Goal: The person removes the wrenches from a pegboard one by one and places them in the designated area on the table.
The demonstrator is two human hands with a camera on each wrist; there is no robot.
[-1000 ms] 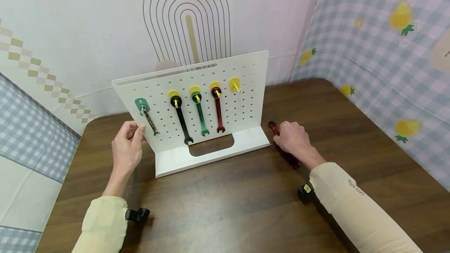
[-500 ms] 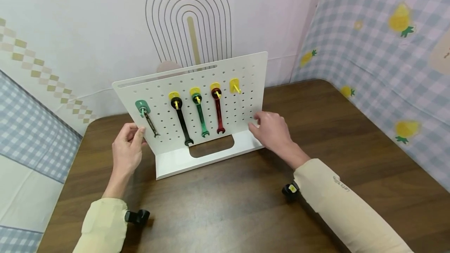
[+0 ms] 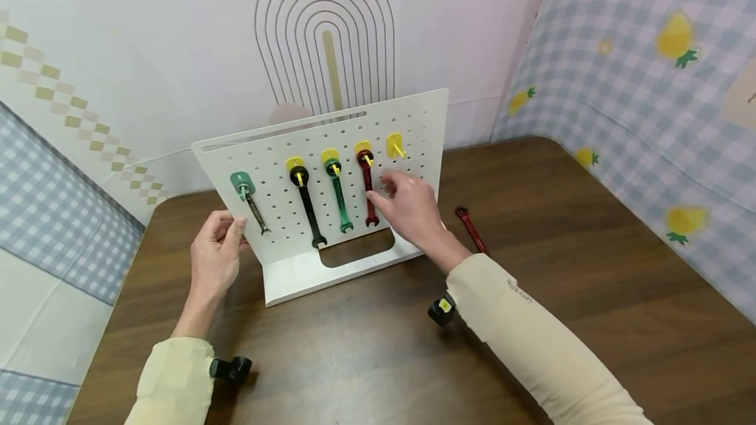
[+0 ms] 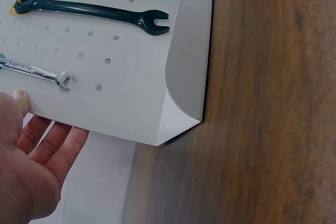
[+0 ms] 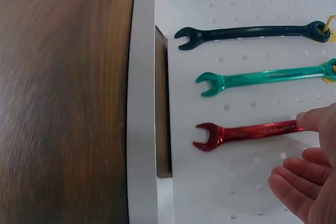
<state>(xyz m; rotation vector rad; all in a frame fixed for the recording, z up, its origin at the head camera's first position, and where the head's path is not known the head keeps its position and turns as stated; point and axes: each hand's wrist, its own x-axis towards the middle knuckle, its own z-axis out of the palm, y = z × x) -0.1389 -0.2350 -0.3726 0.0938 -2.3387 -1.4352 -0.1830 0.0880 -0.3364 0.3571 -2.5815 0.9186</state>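
A white pegboard (image 3: 283,222) stands tilted on the table, and my left hand (image 3: 216,254) grips its left edge, thumb in front and fingers behind. A silver wrench (image 4: 37,72) hangs near that hand from a green hook. Farther right hang a black wrench (image 3: 308,208), a green wrench (image 3: 339,199) and a red wrench (image 5: 247,132), each on a yellow hook. My right hand (image 3: 413,208) is in front of the board, its fingers loosely bent. In the right wrist view its thumb tip overlaps the red wrench's shaft.
Another red wrench (image 3: 471,228) lies on the brown table (image 3: 366,346), right of the board, partly hidden by my right forearm. A yellow hook (image 3: 394,145) at the board's upper right bears nothing. Patterned cloth (image 3: 626,84) hangs behind and at the right.
My right hand has left the loose red wrench on the table and moved left, across the board's right edge to the hanging red wrench. My left hand has kept its hold.
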